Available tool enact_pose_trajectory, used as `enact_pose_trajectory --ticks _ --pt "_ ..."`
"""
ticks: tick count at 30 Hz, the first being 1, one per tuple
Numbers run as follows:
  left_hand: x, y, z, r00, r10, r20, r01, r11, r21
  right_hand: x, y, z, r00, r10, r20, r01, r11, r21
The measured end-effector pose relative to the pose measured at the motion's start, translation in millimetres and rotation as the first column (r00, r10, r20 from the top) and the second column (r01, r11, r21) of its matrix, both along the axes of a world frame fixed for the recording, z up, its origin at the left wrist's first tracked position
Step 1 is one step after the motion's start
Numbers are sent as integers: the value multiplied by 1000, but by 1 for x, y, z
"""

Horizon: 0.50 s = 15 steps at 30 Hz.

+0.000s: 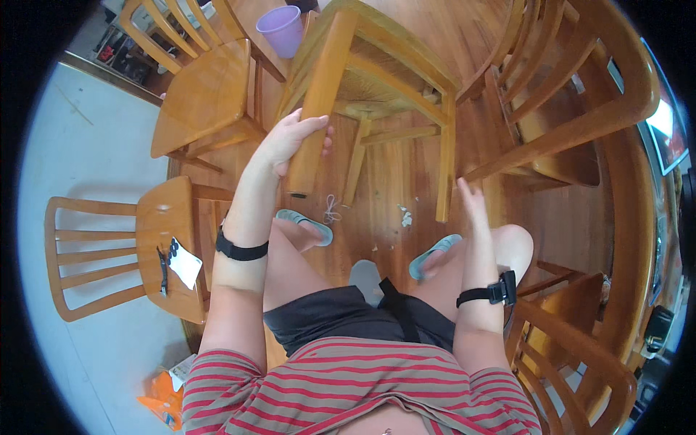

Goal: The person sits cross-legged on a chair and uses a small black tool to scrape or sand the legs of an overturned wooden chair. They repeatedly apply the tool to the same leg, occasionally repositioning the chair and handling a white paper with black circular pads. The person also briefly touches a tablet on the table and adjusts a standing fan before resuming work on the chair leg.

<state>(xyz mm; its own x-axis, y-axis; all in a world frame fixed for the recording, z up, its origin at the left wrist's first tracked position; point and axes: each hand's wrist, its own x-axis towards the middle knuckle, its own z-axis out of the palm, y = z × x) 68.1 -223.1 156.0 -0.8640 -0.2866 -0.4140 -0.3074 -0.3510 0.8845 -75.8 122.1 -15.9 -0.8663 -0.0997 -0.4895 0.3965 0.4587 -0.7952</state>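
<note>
A wooden chair point(397, 70) lies tipped over in front of me, with its underside and legs turned toward me. My left hand point(293, 139) is wrapped round its near left leg point(319, 109), whose end shows a dark tip. My right hand point(473, 201) is beside the right leg point(446, 159), seen edge-on with its fingers stretched out. I cannot tell whether it touches that leg. On the seat of a chair point(163, 210) to my left lie a white sheet with black round pads point(184, 264) and a slim black tool point(163, 272).
Another wooden chair point(203, 94) stands at the far left, near a purple bin point(280, 30). More chairs point(547, 138) crowd the right along a wooden table point(629, 217). White scraps point(405, 216) and a pale string point(331, 209) lie on the floor. An orange bag point(161, 399) sits low left.
</note>
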Motion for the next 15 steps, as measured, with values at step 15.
enact_pose_trajectory --ticks 15 --pt "34 -53 -22 997 77 -21 -79 986 -146 20 -30 -8 943 81 323 112 835 -539"
